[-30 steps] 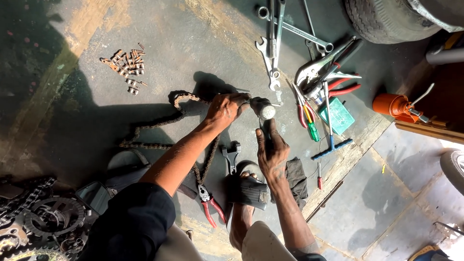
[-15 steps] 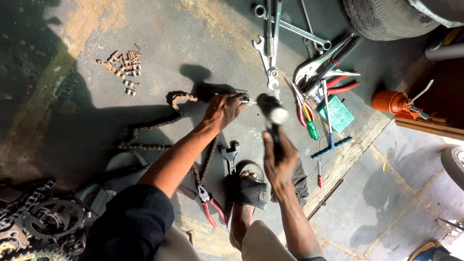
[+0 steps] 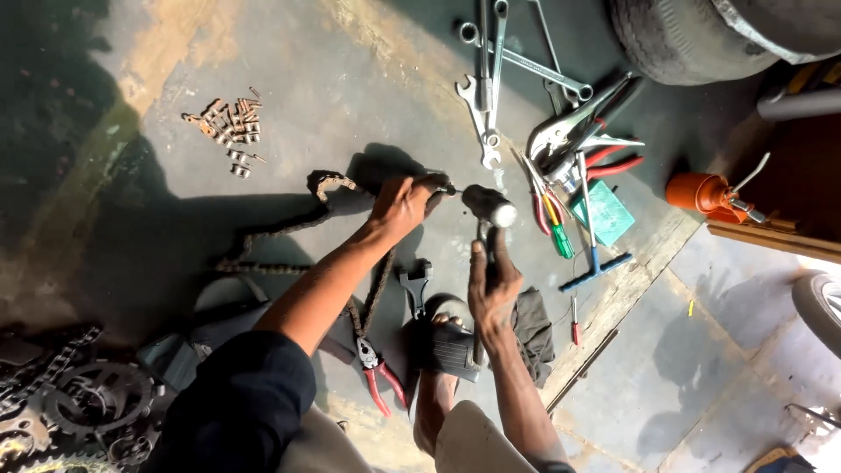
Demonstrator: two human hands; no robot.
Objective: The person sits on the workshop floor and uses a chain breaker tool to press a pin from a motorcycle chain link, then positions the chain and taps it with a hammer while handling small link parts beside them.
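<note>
1. Head view, the only one I have. Left hand (image 3: pixel 405 200) is closed around the end of a roller chain (image 3: pixel 289 229), pinning it to the concrete floor (image 3: pixel 368 79) at centre frame; a thin pin or punch seems to stick out of the fist to the right, too small to be sure.
2. Right hand (image 3: pixel 492 293) has its fingers wrapped fully round the handle of a hammer (image 3: pixel 489 207). The hammer head sits just right of the left fist, close but apart from it.
3. The chain runs left from the fist, loops near, and passes by red-handled pliers (image 3: pixel 378 378) beside a sandalled foot (image 3: pixel 442 346).
4. Progress, my read: a pile of loose chain links (image 3: pixel 229 130) far left suggests some links are already out; the link in hand still looks joined, so driving the pin is left.
5. Packages: a flat teal square box (image 3: pixel 603 213) lies right of the hammer, among screwdrivers. An orange oil can (image 3: pixel 705 194) with a thin spout stands farther right. I can't read any labels.
6. Spanners (image 3: pixel 486 83) lie far centre, sprockets (image 3: pixel 96 398) near left.
</note>
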